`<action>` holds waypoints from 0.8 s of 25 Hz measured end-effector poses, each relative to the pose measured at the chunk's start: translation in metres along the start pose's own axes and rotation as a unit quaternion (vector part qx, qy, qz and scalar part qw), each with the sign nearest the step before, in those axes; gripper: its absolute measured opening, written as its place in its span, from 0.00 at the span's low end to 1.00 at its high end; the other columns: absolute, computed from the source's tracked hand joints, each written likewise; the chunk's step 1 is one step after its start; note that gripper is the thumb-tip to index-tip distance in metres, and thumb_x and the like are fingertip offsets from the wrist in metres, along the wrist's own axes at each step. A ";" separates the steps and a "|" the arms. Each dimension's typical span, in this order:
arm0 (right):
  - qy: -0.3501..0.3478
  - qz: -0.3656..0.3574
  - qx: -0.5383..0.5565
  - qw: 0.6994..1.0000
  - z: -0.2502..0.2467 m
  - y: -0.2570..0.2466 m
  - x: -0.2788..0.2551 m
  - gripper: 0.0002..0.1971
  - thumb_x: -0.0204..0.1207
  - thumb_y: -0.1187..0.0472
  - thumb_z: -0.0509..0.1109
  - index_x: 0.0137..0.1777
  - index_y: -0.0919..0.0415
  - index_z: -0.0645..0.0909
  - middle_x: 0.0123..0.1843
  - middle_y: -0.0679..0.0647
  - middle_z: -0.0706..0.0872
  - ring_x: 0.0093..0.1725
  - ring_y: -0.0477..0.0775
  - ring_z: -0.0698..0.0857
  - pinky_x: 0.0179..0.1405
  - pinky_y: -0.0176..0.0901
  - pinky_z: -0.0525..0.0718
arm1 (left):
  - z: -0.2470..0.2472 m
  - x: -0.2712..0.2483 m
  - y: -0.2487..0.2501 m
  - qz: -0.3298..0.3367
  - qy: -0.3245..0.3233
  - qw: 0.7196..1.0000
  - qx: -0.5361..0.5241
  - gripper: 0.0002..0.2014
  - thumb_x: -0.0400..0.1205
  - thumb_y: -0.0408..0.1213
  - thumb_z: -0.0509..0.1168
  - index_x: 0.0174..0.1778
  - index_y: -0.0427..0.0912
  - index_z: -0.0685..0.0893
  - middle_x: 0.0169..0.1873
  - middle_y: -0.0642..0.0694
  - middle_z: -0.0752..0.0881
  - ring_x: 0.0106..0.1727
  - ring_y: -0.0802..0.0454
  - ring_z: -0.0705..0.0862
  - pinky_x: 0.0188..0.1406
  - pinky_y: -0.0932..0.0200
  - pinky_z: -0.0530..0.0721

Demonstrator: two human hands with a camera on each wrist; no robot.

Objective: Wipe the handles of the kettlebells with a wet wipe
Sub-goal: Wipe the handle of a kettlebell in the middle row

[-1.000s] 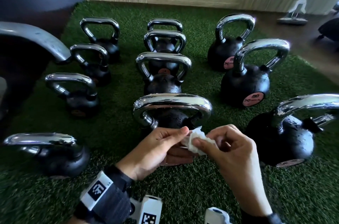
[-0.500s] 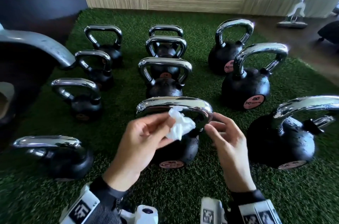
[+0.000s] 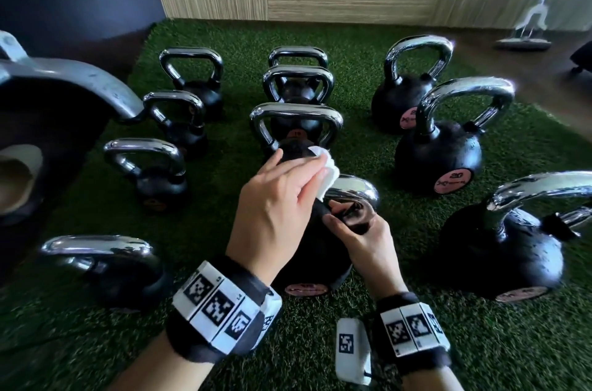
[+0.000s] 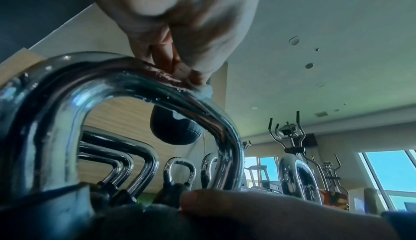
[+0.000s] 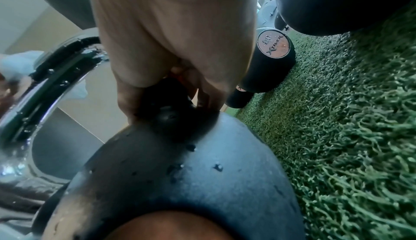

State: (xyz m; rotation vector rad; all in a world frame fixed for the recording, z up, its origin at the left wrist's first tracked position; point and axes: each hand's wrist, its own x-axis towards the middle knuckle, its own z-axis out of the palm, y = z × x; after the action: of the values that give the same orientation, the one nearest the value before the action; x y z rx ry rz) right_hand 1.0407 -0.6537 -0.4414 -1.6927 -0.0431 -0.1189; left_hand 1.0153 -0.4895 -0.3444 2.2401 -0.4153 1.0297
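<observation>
your left hand (image 3: 277,198) presses the wet wipe (image 3: 326,172) onto the nearest kettlebell's handle (image 3: 355,190).

the crumpled white wipe sits pinched under your left fingertips (image 4: 198,78), on top of the curved chrome bar. your right hand (image 3: 362,237) has its fingers curled round the handle's right base, just above the round, matte black, droplet-speckled kettlebell (image 5: 191,181), which stands on shaggy green turf (image 3: 416,342).

Left hand (image 3: 275,214) pressing white wet wipe (image 3: 326,174) onto chrome handle (image 3: 355,190), right hand (image 3: 362,243) gripping handle's base
</observation>
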 end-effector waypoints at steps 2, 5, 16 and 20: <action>-0.011 -0.001 0.004 1.000 -0.001 -0.001 -0.002 0.10 0.72 0.56 0.84 0.52 0.50 0.92 0.55 0.42 0.94 0.58 0.42 0.91 0.65 0.58 0.88 | -0.012 -0.006 -0.011 -0.021 0.022 1.000 -0.005 0.10 0.84 0.35 0.73 0.59 0.39 0.93 0.56 0.50 0.93 0.55 0.62 0.91 0.74 0.42 0.82; -0.024 -0.003 0.004 1.000 -0.003 0.003 -0.001 0.11 0.72 0.56 0.84 0.53 0.49 0.91 0.56 0.41 0.94 0.59 0.40 0.91 0.66 0.54 0.88 | -0.027 -0.015 -0.031 -0.075 0.077 0.994 -0.014 0.09 0.83 0.34 0.74 0.57 0.38 0.93 0.56 0.56 0.89 0.58 0.71 0.86 0.72 0.48 0.83; -0.007 -0.002 0.039 0.999 0.000 0.008 -0.001 0.11 0.72 0.58 0.84 0.54 0.52 0.91 0.58 0.46 0.94 0.62 0.46 0.90 0.70 0.61 0.85 | -0.016 -0.095 -0.063 -0.310 0.112 0.936 -0.123 0.13 0.82 0.35 0.73 0.61 0.35 0.90 0.51 0.48 0.92 0.50 0.67 0.91 0.46 0.78 0.85; -0.010 -0.004 0.026 1.000 0.000 0.007 -0.002 0.13 0.72 0.57 0.84 0.56 0.51 0.91 0.58 0.45 0.94 0.63 0.45 0.90 0.70 0.60 0.85 | 0.003 -0.117 -0.047 -0.356 0.140 0.894 -0.234 0.17 0.76 0.36 0.76 0.60 0.37 0.88 0.47 0.52 0.93 0.47 0.62 0.94 0.50 0.71 0.89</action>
State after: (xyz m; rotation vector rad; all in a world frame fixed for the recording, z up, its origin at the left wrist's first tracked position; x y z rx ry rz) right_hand 1.0393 -0.6544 -0.4488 -1.6426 -0.0671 -0.1056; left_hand 0.9652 -0.4536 -0.4547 1.5674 0.2609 0.7287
